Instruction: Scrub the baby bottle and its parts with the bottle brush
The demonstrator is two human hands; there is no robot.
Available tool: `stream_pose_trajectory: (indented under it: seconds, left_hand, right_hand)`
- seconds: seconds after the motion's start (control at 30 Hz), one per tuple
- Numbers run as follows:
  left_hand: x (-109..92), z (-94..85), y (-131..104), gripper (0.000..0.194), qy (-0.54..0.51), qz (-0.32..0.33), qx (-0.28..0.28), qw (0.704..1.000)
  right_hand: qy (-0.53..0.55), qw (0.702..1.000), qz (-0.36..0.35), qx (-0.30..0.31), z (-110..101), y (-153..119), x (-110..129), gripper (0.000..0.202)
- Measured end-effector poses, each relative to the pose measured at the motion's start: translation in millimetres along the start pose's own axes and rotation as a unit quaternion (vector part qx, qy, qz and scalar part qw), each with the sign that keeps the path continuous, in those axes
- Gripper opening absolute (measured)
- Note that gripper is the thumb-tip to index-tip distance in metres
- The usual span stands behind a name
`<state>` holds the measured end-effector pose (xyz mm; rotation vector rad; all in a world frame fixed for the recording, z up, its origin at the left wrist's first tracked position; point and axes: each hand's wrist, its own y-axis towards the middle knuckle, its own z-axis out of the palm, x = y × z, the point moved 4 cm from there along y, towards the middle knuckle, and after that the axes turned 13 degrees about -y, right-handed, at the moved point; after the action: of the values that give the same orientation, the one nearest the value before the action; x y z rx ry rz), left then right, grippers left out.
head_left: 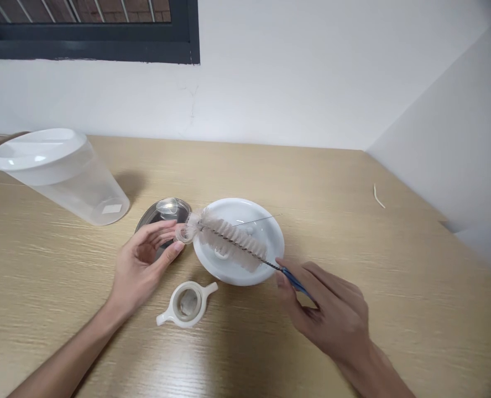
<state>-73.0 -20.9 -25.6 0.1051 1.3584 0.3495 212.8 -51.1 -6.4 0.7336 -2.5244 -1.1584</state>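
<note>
My right hand (328,309) is closed around the blue handle of a bottle brush (233,240), whose pale bristles on a twisted wire point left over a white bowl (266,221). At the brush's tip, my left hand (144,265) pinches a small clear round piece (183,234), perhaps a little glass cup; its exact kind is hard to make out. Bristles fan out right against it. Partly behind the left fingers lies a round shiny metal dish (148,216) with a clear rounded piece (166,206) on it. Nearer me is a white two-handled tea strainer (187,304).
A frosted plastic pitcher (79,177) with a white lid stands at the left. On the right part of the wooden table (332,193) lies a short pale strip (378,197). A white wall (278,77) and a dark window frame (146,51) are behind.
</note>
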Motion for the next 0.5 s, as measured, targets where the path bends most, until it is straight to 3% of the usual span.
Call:
stream_pose_trajectory:
  seconds: [0.23,0.5]
  left_hand:
    - [0.2,-2.3,-1.5,0.035,0.075,0.013,0.034,0.997]
    - [0.9,-3.2,-0.1,0.028,0.084,0.012,0.016,0.996]
  right_hand:
    - [-0.010,1.000,0.021,-0.014,-2.2,0.3,-1.5,0.020]
    - [0.007,1.000,0.005,-0.007,1.4,-0.7,0.6,0.022]
